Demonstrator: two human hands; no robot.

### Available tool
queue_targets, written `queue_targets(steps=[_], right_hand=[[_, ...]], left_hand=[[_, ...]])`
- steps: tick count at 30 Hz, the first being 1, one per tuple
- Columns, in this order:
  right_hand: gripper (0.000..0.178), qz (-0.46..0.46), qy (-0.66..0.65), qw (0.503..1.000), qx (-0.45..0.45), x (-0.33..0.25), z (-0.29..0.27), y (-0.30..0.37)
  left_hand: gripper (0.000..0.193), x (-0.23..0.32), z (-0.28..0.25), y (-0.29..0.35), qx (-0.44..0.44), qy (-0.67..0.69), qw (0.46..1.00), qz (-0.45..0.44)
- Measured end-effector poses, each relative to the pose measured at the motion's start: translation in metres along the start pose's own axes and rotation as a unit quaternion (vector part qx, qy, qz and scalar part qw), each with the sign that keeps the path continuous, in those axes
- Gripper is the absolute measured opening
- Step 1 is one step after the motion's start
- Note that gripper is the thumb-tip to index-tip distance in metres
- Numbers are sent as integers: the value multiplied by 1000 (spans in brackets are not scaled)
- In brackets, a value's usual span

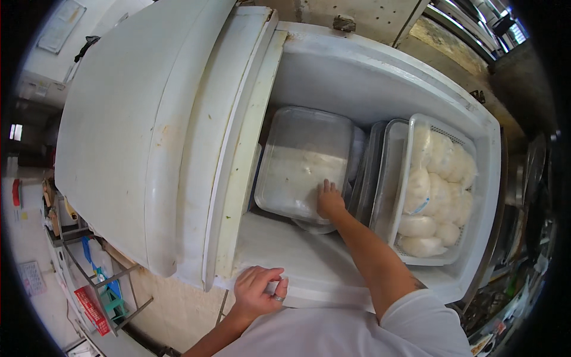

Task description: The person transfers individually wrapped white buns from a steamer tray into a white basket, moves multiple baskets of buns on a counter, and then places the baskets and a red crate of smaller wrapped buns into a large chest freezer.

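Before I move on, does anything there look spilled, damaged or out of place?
Mainly grime or wear: brownish stains mark the white cover, and dark specks dot the pale yellowish strip to its right, standing out against light surfaces. I see no spill, and the clear container under the right hand shows no obvious crack.

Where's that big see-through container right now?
In the head view, the see-through container lies near the middle, inside the open white chest, with the right hand at its lower right corner and the white basket farther right.
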State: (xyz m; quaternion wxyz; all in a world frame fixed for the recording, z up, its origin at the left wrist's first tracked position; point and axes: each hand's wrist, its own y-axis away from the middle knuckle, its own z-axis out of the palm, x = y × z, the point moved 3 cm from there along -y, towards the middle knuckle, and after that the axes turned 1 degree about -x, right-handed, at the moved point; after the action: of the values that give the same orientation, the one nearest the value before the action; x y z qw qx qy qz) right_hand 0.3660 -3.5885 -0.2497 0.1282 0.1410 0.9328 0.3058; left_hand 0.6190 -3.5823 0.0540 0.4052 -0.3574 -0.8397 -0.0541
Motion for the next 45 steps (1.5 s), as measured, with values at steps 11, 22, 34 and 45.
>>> queue_targets(steps=[11, 22, 34, 45], right_hand=[[59, -7, 48, 984, -174, -2, 12, 30], [63, -89, -201, 974, -58, -25, -73, 68], [17, -305, -449, 802, 250, -281, -172, 349], [18, -550, -252, 794, -54, -605, -67, 355]], left_hand=[[19, -1, -7, 11, 57, 10, 998, 34], [22, -1, -19, 31, 167, 83, 975, 119], [9, -56, -88, 253, 173, 271, 938, -127], [18, -140, -301, 434, 412, 138, 841, -322]])
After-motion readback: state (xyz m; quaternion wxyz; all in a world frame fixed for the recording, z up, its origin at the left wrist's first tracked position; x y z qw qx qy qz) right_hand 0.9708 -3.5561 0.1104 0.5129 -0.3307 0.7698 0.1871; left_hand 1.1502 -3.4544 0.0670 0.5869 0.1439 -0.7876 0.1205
